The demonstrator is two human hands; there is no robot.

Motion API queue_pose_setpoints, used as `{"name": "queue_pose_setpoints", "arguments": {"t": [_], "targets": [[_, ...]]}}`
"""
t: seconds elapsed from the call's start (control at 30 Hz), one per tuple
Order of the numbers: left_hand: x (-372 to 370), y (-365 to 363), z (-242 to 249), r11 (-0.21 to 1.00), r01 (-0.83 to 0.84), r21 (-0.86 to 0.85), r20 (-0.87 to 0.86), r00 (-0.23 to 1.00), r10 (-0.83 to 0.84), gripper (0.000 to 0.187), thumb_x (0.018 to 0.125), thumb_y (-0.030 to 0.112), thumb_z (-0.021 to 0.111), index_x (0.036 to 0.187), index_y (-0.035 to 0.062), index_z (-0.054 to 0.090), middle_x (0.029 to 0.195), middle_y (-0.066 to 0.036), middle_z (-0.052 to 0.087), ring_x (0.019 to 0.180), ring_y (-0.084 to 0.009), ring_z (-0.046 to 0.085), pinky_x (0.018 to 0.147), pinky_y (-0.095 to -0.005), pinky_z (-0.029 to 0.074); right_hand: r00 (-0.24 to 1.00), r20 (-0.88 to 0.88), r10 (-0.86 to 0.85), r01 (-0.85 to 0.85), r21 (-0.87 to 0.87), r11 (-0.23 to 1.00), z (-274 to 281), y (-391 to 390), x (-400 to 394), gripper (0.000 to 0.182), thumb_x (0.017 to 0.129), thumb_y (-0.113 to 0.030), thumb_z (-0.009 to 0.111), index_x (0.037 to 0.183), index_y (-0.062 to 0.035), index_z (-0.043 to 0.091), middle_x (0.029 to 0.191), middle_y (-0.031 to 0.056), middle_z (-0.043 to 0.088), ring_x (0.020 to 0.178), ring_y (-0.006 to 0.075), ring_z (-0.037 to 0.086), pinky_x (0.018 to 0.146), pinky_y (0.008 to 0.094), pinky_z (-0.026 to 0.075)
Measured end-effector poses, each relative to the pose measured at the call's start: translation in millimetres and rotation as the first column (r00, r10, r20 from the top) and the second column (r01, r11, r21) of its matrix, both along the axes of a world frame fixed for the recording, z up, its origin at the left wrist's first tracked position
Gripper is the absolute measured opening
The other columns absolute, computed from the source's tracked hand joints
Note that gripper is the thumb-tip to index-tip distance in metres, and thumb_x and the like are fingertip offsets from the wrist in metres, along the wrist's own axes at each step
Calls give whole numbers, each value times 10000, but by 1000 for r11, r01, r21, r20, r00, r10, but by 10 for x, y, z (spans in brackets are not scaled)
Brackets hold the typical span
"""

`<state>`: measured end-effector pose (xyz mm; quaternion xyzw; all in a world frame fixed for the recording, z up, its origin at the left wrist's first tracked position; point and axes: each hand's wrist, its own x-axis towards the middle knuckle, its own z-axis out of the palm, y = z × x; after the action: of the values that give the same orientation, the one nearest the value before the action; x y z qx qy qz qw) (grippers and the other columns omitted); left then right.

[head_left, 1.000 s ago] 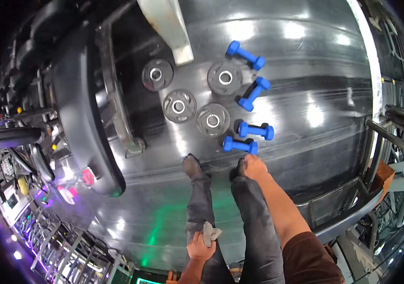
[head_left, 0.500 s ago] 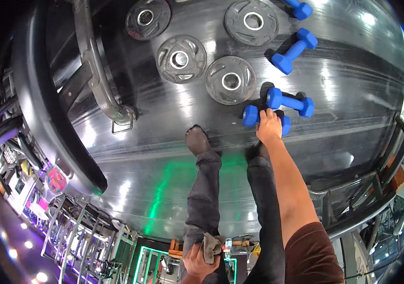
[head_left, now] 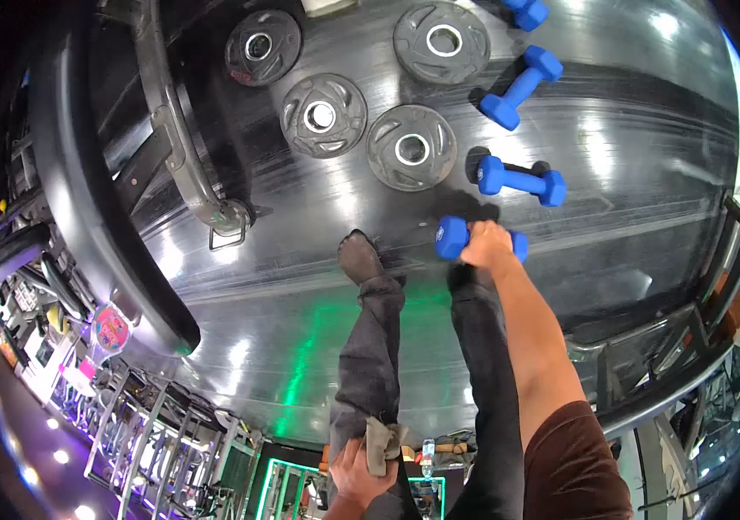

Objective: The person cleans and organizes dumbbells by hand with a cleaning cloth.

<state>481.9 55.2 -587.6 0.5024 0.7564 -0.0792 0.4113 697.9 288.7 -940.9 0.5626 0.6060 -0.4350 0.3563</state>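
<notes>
My right hand (head_left: 487, 244) is wrapped around the handle of a blue hex dumbbell (head_left: 451, 238), whose two heads show on either side of my fingers. Just beyond it a second blue dumbbell (head_left: 522, 181) lies on the floor. My left hand (head_left: 361, 475) rests against my left leg (head_left: 368, 364) and holds a crumpled grey-brown cloth (head_left: 383, 444). Part of its grip is hidden behind the cloth.
Several black weight plates, one of them this near plate (head_left: 387, 160), lie on the shiny dark floor. Another blue dumbbell (head_left: 522, 88) lies farther off. A black padded bench (head_left: 101, 208) and metal frame (head_left: 181, 156) stand at left; dark rails (head_left: 665, 390) run along the right.
My right hand has drawn the gripped dumbbell slightly toward me, apart from the neighbouring dumbbell. My left hand still holds the cloth at my leg. The view has shifted a little.
</notes>
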Motion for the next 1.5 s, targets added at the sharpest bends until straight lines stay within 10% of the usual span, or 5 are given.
{"name": "queue_pose_setpoints", "arguments": {"t": [0.57,0.73,0.87,1.1,1.5], "targets": [[94,256,445,912,-410,3,74,909,409,530,700,390,756,1121,97,620,1039,-141,676,947,-362,656,790,-452,538,939,-49,-342,341,-23,940,3715,-547,485,561,687,-435,751,1009,22,694,1062,274,667,1055,390,635,929,433,507],[-286,221,766,318,-870,-376,441,134,888,521,763,111,743,1233,-31,570,1115,-111,672,993,-207,649,862,-335,520,930,-60,-362,367,89,926,5130,-403,412,521,683,-441,757,931,15,708,982,268,684,1011,386,653,888,437,519],[-602,811,2174,326,-863,-386,713,-55,699,382,805,22,697,1173,-18,604,1077,-75,674,928,-150,642,820,-304,521,960,-130,-247,268,185,945,6044,-355,149,467,699,-420,731,881,10,709,935,283,677,977,400,654,844,441,530],[-1072,1155,4074,747,-659,82,890,385,242,368,811,126,741,1133,-18,635,1062,-71,680,949,-162,634,842,-314,501,959,-280,-49,122,250,961,7866,-337,-1034,469,729,-400,671,1011,-26,691,966,259,681,942,412,658,864,465,521],[-1486,643,5232,508,-459,729,584,804,-111,255,875,105,702,1100,-8,659,1034,-111,681,943,-214,657,817,-325,505,465,-879,107,316,277,907,8049,-536,-1968,561,739,-331,748,1229,-91,616,1220,161,644,1124,294,616,967,366,473]]}}
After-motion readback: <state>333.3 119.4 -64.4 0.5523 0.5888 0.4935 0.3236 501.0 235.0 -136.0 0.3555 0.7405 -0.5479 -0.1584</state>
